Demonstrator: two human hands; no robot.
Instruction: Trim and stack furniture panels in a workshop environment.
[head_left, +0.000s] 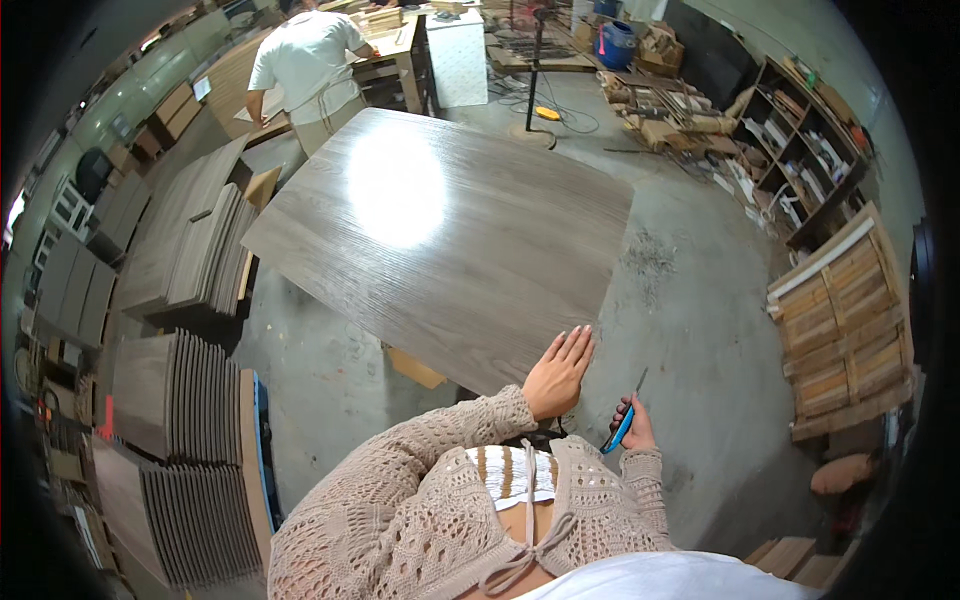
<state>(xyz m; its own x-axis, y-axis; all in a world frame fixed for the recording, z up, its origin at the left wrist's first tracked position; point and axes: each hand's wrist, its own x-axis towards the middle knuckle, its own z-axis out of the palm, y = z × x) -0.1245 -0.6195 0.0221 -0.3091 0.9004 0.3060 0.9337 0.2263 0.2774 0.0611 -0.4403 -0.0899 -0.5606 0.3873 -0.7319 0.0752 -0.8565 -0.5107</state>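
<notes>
A large grey-brown wood-grain panel (pixel 480 220) lies flat in front of me, with a bright glare on its far part. My left hand (pixel 560 372) rests palm down on its near right corner, fingers stretched toward the right edge. Just off that corner, over the floor, my right hand (pixel 638 424) is closed round a blue-handled utility knife (pixel 622 428). Its narrow dark blade points up and away from me, apart from the panel. What supports the panel is mostly hidden; a light wooden piece (pixel 415 368) shows under its near edge.
Stacks of similar panels (pixel 205 400) stand close on my left. A co-worker (pixel 308 65) in a white shirt bends over a bench beyond the panel. Slatted wooden pallets (pixel 845 325) and a shelf (pixel 800 140) line the right. A dark pole (pixel 534 80) stands behind, beside a cable.
</notes>
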